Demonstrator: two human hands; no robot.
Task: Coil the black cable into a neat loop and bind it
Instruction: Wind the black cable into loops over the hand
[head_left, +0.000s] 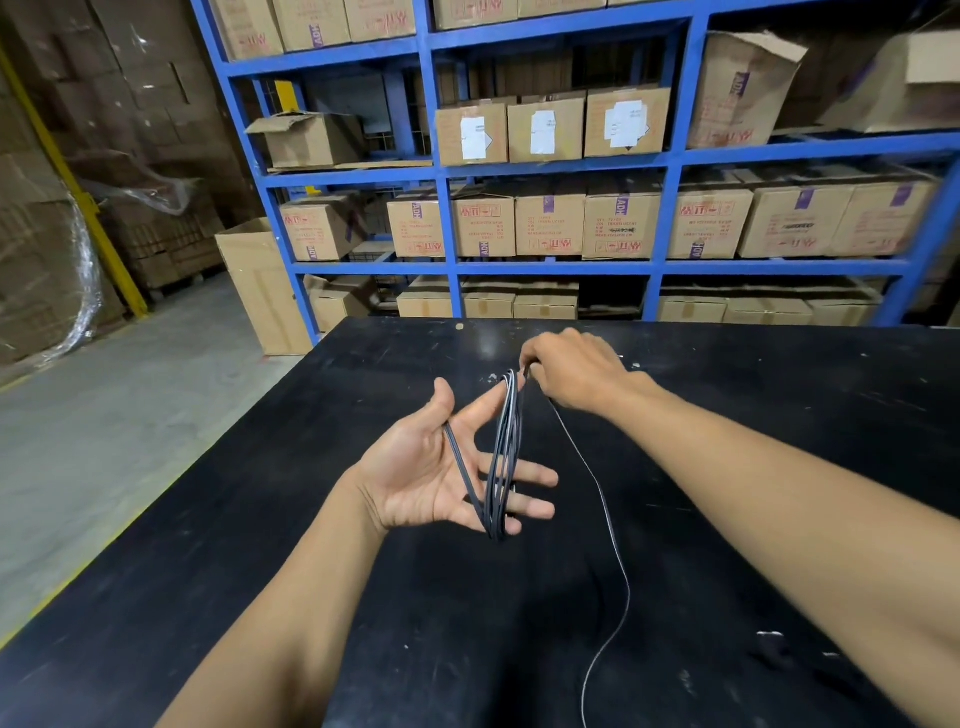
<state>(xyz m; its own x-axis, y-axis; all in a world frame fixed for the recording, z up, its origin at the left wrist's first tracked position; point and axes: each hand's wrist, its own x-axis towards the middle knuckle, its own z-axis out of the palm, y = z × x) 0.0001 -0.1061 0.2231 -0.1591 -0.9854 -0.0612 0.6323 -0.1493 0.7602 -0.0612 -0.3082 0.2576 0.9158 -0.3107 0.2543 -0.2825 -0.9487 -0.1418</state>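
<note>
The black cable (505, 457) is wound in several turns around the spread fingers of my left hand (431, 467), which is held palm up above the black table (753, 415). The turns run from the index fingertip down to the little finger. My right hand (576, 371) pinches the cable just beyond the top of the coil. From that hand the loose cable tail (608, 525) drops onto the table and snakes toward the near edge, out of view at the bottom.
Beyond the table's far edge stands a blue shelf rack (670, 166) filled with cardboard boxes. A tall box (260, 291) sits on the concrete floor at the left, with stacked wrapped cartons and a yellow post (78, 192) behind it.
</note>
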